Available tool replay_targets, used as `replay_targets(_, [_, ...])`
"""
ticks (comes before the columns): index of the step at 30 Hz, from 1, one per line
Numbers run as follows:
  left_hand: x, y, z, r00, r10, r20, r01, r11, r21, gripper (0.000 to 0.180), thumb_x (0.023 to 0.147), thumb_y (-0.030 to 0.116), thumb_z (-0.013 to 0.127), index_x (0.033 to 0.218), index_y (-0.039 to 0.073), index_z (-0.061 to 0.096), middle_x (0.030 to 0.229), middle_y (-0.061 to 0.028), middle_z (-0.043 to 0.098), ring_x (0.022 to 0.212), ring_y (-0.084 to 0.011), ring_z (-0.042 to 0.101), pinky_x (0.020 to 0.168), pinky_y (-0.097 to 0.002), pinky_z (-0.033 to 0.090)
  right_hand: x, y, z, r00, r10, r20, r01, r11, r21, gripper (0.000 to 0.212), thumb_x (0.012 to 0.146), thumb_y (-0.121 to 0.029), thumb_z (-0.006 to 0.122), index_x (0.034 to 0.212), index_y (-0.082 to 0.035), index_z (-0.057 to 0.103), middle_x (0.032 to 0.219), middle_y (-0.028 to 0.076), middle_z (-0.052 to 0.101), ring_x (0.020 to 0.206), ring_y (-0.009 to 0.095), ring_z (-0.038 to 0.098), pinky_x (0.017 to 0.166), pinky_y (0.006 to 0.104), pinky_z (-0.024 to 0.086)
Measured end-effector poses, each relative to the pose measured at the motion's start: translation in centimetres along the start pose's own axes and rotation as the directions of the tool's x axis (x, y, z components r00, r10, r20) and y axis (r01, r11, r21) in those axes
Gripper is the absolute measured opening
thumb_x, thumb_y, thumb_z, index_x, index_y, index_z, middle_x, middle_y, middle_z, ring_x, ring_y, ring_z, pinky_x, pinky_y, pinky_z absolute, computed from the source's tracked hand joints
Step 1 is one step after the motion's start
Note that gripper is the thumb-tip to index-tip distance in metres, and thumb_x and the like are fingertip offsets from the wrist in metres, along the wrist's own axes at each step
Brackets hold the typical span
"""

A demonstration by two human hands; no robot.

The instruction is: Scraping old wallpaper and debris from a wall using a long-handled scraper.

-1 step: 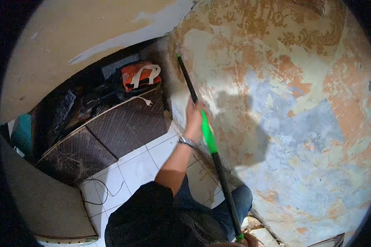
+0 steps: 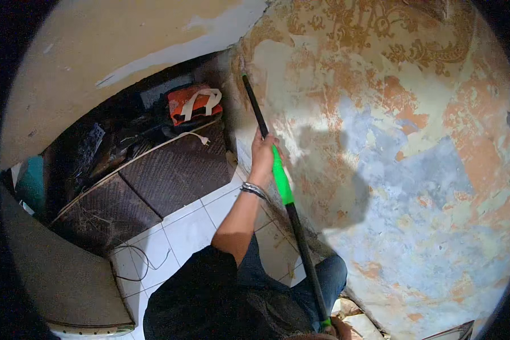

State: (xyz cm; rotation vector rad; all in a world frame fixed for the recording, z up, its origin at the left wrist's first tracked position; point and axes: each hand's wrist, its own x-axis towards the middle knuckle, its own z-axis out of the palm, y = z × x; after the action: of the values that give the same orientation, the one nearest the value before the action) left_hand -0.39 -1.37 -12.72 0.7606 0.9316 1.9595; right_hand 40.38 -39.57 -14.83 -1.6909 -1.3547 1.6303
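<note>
A long black extension pole with a bright green grip section (image 2: 281, 180) slants up in front of me toward the patchy wall. My left hand (image 2: 262, 154) is wrapped round its upper half, just above the green section; dark bracelets circle that wrist. Down at the lower edge, my right hand (image 2: 340, 330) closes on the pole's bottom end beside a green collar, partly cut off by the picture's rim. The pole's thin upper tip, with another green collar, lies against or close to the wall (image 2: 317, 85) near the corner. Whatever tool the tip carries cannot be made out.
Left of me stands a dark woven-textured cabinet (image 2: 173, 175) piled with clutter, an orange bag (image 2: 194, 105) with pale handles and a plug (image 2: 203, 139) on a cord. White floor tiles (image 2: 190, 232) carry a loose wire (image 2: 144, 263). Debris (image 2: 360, 323) lies at lower right.
The pole has shifted slightly to the left, its green section moving a little left and up. My left hand moved with it. Both hands keep their hold.
</note>
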Motion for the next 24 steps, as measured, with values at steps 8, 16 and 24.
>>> replay_targets(8, [-4.6,-2.3,2.1,0.997,-0.073,0.003,0.073,0.995,-0.064,0.017,0.095,0.022,0.051,0.106,0.012,0.041,0.073,-0.0009,0.050,0.046,-0.0124,0.048,0.042,-0.0284,0.045,1.7,-1.4,0.1,0.993,0.113,0.046,-0.112,0.994,-0.010,0.053,0.095,-0.045,0.051,0.124,-0.001,0.053,0.093,0.006,0.058,0.078,0.017,0.051,0.066,0.0309,0.041])
replay_targets(16, [2.9,-0.5,-0.3,0.997,-0.080,0.015,0.080,0.997,0.004,0.016,0.095,0.019,0.049,0.104,0.010,0.040,0.073,-0.0014,0.050,0.045,-0.0138,0.050,0.040,-0.0299,0.044,8.2,2.1,1.8,0.724,-0.674,0.147,0.621,0.544,-0.564,0.043,0.099,-0.028,0.045,0.133,-0.003,0.048,0.100,0.021,0.058,0.078,0.027,0.055,0.067,0.0431,0.045])
replay_targets(24, [5.0,0.8,-1.5,0.996,-0.069,-0.052,0.071,0.997,0.040,0.010,0.095,0.017,0.049,0.095,0.008,0.045,0.069,-0.0020,0.050,0.048,-0.0141,0.051,0.040,-0.0280,0.043,8.7,4.6,1.5,0.953,-0.292,0.084,0.303,0.889,-0.343,0.053,0.095,-0.027,0.057,0.139,-0.003,0.041,0.128,0.017,0.055,0.117,0.026,0.053,0.094,0.0354,0.044])
